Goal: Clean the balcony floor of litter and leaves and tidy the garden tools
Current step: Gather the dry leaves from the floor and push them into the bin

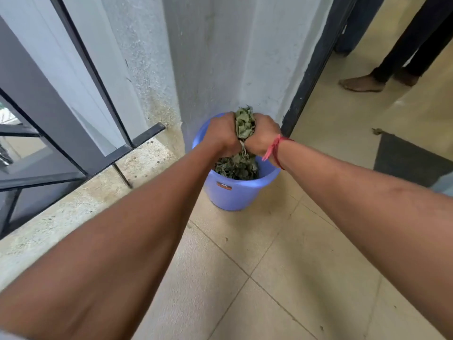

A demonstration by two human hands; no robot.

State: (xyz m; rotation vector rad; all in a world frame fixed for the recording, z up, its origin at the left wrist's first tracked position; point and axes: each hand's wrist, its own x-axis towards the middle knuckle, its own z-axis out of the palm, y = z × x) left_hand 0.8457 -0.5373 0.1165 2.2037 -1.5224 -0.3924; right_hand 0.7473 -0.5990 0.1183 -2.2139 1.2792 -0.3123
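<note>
A blue plastic bucket (pixel 235 192) stands on the tiled floor against a grey wall corner. It holds a heap of dry green leaves (pixel 235 168). Directly above the bucket my left hand (pixel 221 136) and my right hand (pixel 263 136) press together on a bunch of leaves (pixel 244 123), which sticks out above and below my fingers. A red thread is tied around my right wrist.
A black metal railing (pixel 98 153) runs along a stained concrete ledge (pixel 73 207) on the left. A dark doormat (pixel 411 160) lies at the right by a black door frame (pixel 308 89). Another person's bare feet (pixel 362 82) stand beyond the doorway. Beige floor tiles (pixel 269 278) stretch below.
</note>
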